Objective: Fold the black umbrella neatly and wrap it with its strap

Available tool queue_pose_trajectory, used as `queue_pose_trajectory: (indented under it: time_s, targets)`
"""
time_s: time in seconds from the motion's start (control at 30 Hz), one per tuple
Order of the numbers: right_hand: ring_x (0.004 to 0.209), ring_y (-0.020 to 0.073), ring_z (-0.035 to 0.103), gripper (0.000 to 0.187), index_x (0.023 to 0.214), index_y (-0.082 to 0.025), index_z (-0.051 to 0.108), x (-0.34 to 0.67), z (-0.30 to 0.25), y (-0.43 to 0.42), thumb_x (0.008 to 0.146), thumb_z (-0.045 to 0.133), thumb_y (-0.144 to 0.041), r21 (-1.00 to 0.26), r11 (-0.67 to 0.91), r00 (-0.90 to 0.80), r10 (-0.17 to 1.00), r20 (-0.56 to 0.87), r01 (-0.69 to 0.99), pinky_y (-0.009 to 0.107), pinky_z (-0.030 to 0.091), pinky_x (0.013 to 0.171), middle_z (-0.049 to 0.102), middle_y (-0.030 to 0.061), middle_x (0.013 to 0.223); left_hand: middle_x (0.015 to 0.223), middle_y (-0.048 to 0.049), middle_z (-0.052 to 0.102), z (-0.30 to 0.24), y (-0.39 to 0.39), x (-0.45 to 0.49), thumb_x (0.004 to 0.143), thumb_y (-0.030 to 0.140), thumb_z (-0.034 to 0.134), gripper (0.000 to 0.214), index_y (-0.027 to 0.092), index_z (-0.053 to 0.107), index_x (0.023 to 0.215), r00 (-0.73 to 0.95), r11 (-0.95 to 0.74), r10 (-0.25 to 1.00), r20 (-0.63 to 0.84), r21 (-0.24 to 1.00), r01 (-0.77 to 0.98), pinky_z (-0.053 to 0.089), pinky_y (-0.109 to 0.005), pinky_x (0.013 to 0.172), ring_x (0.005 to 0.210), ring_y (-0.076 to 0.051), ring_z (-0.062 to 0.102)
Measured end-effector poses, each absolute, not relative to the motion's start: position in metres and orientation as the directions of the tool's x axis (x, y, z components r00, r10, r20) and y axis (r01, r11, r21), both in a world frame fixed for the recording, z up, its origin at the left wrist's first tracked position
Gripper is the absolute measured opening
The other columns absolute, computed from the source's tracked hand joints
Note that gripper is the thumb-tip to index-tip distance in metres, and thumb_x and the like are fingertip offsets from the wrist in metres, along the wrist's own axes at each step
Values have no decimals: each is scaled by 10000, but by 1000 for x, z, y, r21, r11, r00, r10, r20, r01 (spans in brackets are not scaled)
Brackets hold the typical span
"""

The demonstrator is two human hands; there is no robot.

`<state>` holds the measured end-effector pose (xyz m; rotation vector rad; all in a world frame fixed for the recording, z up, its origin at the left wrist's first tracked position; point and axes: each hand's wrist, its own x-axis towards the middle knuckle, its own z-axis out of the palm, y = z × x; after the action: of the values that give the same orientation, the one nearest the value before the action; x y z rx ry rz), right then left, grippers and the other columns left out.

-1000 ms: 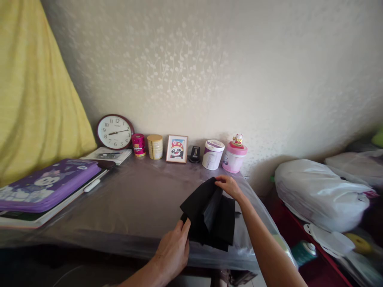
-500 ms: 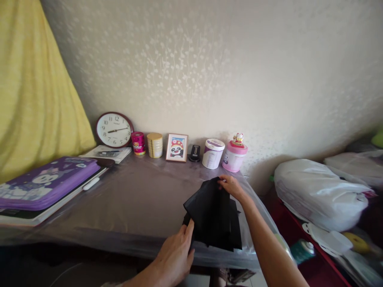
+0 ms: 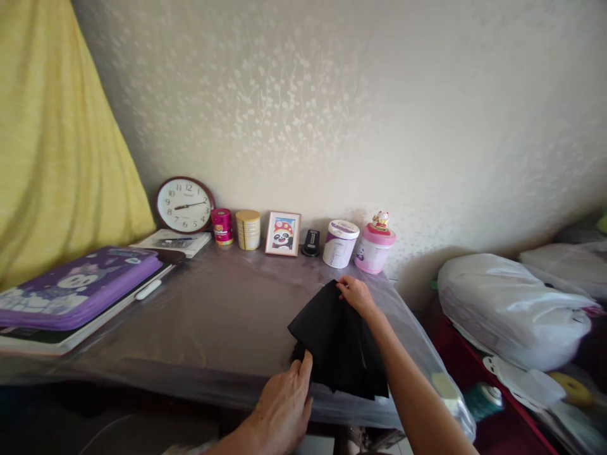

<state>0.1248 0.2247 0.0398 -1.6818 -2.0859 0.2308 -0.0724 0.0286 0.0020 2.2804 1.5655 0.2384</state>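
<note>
A black umbrella (image 3: pixel 339 344), its cloth hanging in loose folds, is held over the near right edge of the table. My right hand (image 3: pixel 355 294) pinches the upper edge of the cloth between thumb and fingers. Lower down, my left hand (image 3: pixel 287 398) is wrapped round the gathered left side of the umbrella, index finger stretched along the fabric. The umbrella's shaft and handle are hidden by the cloth and my left hand.
Along the wall stand a clock (image 3: pixel 184 205), a pink can (image 3: pixel 222 227), a yellow-lidded jar (image 3: pixel 248 230), a panda picture (image 3: pixel 282 234) and two tubs. A purple case (image 3: pixel 78 284) lies left. Right of the table is a white plastic bag (image 3: pixel 507 309).
My right hand has shifted slightly left with the pinched edge, and the cloth panels have spread into a smoother fan. My left hand keeps its grip, nearly in the same place.
</note>
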Motion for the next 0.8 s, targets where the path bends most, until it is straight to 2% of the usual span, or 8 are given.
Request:
queue_pose_trajectory:
  time_s: [0.1, 0.27, 0.43, 0.57, 0.63, 0.7, 0.77, 0.8]
  targets:
    - [619, 128, 637, 150, 843, -203, 619, 122, 41, 224, 850, 475, -248, -397, 290, -194, 945, 264, 871, 219, 383, 628, 659, -22, 619, 1120, -150, 574, 3, 28, -70, 757, 129, 418, 639, 99, 268, 1377, 371, -320, 925, -83, 357, 878, 492, -365, 767, 897, -251, 611]
    - [667, 144, 633, 170, 916, -223, 610, 117, 41, 223, 878, 453, -273, -335, 232, -172, 965, 200, 913, 223, 363, 610, 646, -23, 591, 1147, -166, 559, 8, 28, -66, 738, 91, 423, 659, 89, 266, 1379, 381, -328, 916, -126, 311, 892, 494, -366, 766, 896, -253, 612]
    - [684, 155, 621, 170, 909, -222, 623, 113, 42, 221, 877, 461, -264, -254, 210, -165, 968, 188, 944, 235, 353, 609, 648, -2, 620, 1158, -149, 557, 19, 24, -69, 803, 184, 422, 574, 126, 303, 1361, 373, -320, 919, -127, 312, 895, 481, -411, 802, 932, -273, 598]
    - [689, 153, 614, 173, 896, -219, 636, 111, 42, 220, 874, 472, -267, -232, 198, -158, 970, 183, 952, 239, 364, 626, 661, 16, 677, 1080, -115, 570, 30, 24, -69, 861, 270, 359, 310, 172, 546, 1088, 314, -301, 949, 8, 309, 902, 465, -423, 802, 940, -268, 570]
    - [716, 159, 616, 177, 905, -219, 637, 109, 42, 220, 874, 472, -274, -228, 190, -151, 972, 179, 955, 241, 370, 634, 668, 23, 710, 1092, -104, 566, 32, 29, -69, 859, 283, 379, 267, 182, 573, 1012, 332, -354, 935, 124, 304, 884, 445, -420, 843, 985, -264, 544]
    - [740, 163, 619, 181, 910, -219, 639, 109, 41, 220, 874, 470, -272, -223, 184, -146, 974, 174, 957, 242, 377, 644, 675, 28, 747, 1242, -104, 512, 27, 37, -67, 843, 302, 435, 345, 186, 519, 1157, 412, -462, 885, 217, 295, 837, 388, -437, 945, 1113, -273, 482]
    - [766, 163, 623, 182, 931, -216, 637, 109, 42, 219, 873, 470, -260, -224, 184, -148, 975, 168, 957, 243, 387, 665, 684, 33, 807, 1434, -90, 339, 17, 46, -65, 836, 328, 467, 538, 192, 348, 1343, 499, -561, 825, 265, 285, 777, 256, -454, 1069, 1286, -275, 322]
    - [792, 166, 624, 186, 962, -212, 630, 109, 44, 218, 871, 473, -254, -222, 190, -153, 973, 174, 956, 244, 392, 683, 686, 40, 864, 1464, -74, 296, 11, 50, -64, 833, 337, 474, 571, 198, 319, 1364, 522, -582, 812, 260, 289, 761, 209, -458, 1094, 1325, -268, 264]
